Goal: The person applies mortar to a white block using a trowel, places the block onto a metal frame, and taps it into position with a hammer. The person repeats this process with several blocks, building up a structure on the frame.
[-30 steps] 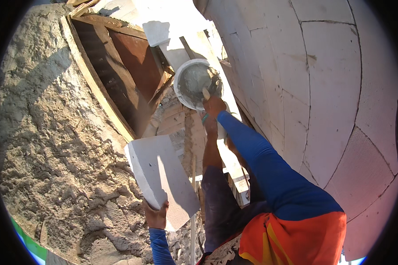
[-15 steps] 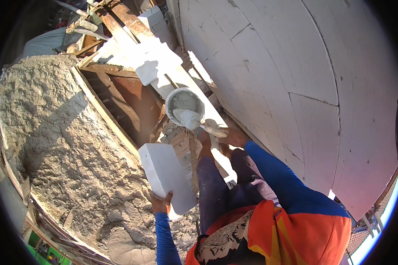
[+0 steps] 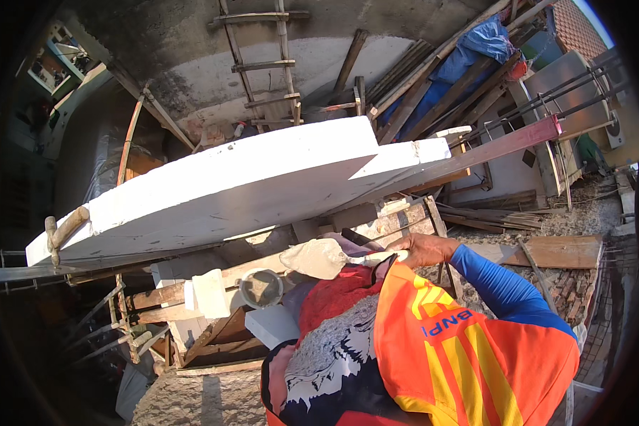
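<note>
My right hand, in a blue sleeve, is closed around the handle of a trowel. The trowel's blade points left and is coated with pale grey mortar. Below and left of the blade stands a round bucket with grey mortar inside. A white block shows beside my shirt, partly hidden by it. My left hand does not show, so whether it is on that block cannot be seen. Beyond the trowel runs a white block wall, its top edge in bright sunlight.
A wooden ladder leans beyond the wall. A forked wooden piece hangs on the wall's left end. Planks, bars and a blue tarp lie at the upper right. A rough mortar surface and timber framing are at the lower left.
My view has swung up and round to the wall's top and the ground beyond. The trowel has risen from the bucket beside the wall. My left hand has gone out of sight.
</note>
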A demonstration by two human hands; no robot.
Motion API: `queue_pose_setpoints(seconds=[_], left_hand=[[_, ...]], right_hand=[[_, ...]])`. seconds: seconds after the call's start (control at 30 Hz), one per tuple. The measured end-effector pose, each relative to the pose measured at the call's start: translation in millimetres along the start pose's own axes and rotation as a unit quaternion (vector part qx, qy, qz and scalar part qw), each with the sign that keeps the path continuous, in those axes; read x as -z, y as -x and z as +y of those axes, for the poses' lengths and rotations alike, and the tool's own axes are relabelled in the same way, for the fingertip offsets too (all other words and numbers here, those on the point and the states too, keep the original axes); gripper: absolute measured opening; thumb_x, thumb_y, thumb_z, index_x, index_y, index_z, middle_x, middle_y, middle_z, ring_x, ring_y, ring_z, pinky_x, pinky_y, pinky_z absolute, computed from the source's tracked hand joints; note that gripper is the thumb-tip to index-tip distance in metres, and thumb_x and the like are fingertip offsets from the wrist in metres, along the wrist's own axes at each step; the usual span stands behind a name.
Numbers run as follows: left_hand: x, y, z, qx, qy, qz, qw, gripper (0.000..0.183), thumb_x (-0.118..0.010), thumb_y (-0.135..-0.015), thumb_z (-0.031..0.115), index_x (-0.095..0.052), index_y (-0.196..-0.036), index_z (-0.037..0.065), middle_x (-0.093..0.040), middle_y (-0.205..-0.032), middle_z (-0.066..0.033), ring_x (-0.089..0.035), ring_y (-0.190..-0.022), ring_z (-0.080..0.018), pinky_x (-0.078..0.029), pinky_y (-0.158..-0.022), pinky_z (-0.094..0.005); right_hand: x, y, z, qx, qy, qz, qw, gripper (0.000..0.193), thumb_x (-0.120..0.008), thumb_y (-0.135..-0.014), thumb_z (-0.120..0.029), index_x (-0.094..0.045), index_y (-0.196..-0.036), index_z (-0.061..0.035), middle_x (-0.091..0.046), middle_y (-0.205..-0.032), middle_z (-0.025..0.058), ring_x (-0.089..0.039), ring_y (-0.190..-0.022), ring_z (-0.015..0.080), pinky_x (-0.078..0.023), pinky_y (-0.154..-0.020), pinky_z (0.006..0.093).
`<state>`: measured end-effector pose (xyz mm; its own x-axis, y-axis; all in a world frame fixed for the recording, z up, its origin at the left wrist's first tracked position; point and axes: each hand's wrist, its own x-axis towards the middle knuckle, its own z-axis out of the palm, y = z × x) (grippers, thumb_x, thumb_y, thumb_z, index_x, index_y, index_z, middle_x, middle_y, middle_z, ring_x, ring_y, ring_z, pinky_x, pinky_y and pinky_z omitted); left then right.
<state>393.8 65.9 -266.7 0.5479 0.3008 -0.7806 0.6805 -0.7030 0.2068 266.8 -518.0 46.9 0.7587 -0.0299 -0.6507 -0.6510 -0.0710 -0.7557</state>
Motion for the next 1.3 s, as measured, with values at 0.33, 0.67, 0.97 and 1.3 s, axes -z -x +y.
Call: queue_pose_setpoints(seconds=[0.33,0.67,0.97,1.3], left_hand=[[39.4,-4.8,101.2,-0.068,-0.111,-0.01,0.991,0.105,-0.091,-0.062,0.047,-0.045,-0.142,-0.003,-0.066,-0.13,-0.0263,-0.065,-0.119,-0.0429,-0.05,-0.104,-0.0472],[32.9,8.4,121.3,-0.073,-0.13,-0.02,0.989,0.104,-0.091,-0.061,0.048,-0.046,-0.141,-0.002,-0.067,-0.129,-0.0261,-0.065,-0.119,-0.0431,-0.05,-0.104,-0.0474],[15.9,11.7,116.3,-0.054,-0.125,-0.004,0.991,0.104,-0.091,-0.06,0.049,-0.047,-0.14,-0.001,-0.067,-0.129,-0.0259,-0.065,-0.119,-0.0432,-0.05,-0.104,-0.0476],[7.5,31.6,89.3,-0.017,-0.089,0.046,0.995,0.104,-0.09,-0.06,0.056,-0.048,-0.139,0.002,-0.067,-0.128,-0.0265,-0.065,-0.119,-0.0436,-0.051,-0.103,-0.0485]], right_hand=[[1.2,84.4,46.1,-0.053,0.085,0.525,0.845,0.042,-0.078,-0.091,-0.031,-0.069,-0.116,0.0009,-0.072,-0.107,0.0158,-0.069,-0.096,0.0339,-0.053,-0.087,0.0431],[18.5,41.4,62.9,-0.035,0.335,0.562,0.756,0.05,-0.075,-0.087,-0.015,-0.065,-0.136,-0.0124,-0.068,-0.101,0.0182,-0.069,-0.077,0.0416,-0.056,-0.064,0.0457],[33.4,35.6,72.7,0.045,0.353,0.546,0.758,0.045,-0.072,-0.092,-0.011,-0.056,-0.134,-0.004,-0.069,-0.117,0.0237,-0.069,-0.091,0.0471,-0.057,-0.076,0.0484],[22.6,11.5,71.6,0.002,0.22,0.499,0.839,0.04,-0.063,-0.101,-0.023,-0.057,-0.132,0.0016,-0.07,-0.109,0.0272,-0.071,-0.099,0.0414,-0.055,-0.085,0.046]])
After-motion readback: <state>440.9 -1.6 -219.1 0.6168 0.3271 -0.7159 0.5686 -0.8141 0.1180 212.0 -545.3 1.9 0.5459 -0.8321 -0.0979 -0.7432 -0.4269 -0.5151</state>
